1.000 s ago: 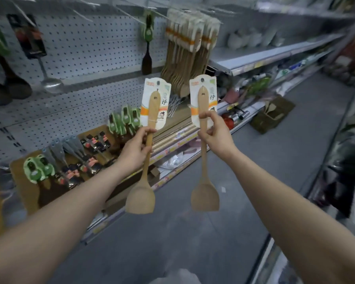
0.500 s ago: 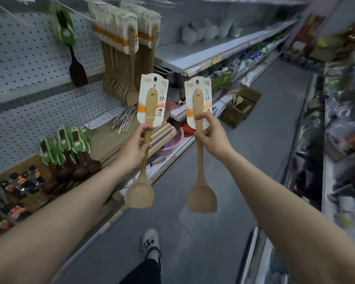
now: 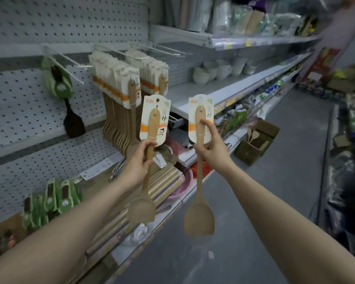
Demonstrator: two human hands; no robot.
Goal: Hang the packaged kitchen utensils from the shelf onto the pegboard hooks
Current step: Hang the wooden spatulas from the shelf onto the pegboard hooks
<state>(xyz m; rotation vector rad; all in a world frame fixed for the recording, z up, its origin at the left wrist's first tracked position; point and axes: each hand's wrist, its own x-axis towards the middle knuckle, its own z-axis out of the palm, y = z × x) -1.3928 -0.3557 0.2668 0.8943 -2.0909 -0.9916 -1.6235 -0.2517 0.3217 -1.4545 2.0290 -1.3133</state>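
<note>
Both hands up in front of the pegboard (image 3: 49,23)! Left hand (image 3: 138,162) has its grip wrapped round the handle of one carded wooden spatula (image 3: 149,160); right hand (image 3: 210,144) pinches a second wooden spatula (image 3: 199,181), both just right of the bundle of hanging spatulas (image 3: 119,103), blades down.

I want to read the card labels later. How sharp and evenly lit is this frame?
Head view: the two carded spatulas, in the left hand and right hand, are fairly sharp; the far aisle and right-side shelves smear with blur; lighting is dim and flat; wide-angle distortion bends the pegboard lines.
</note>
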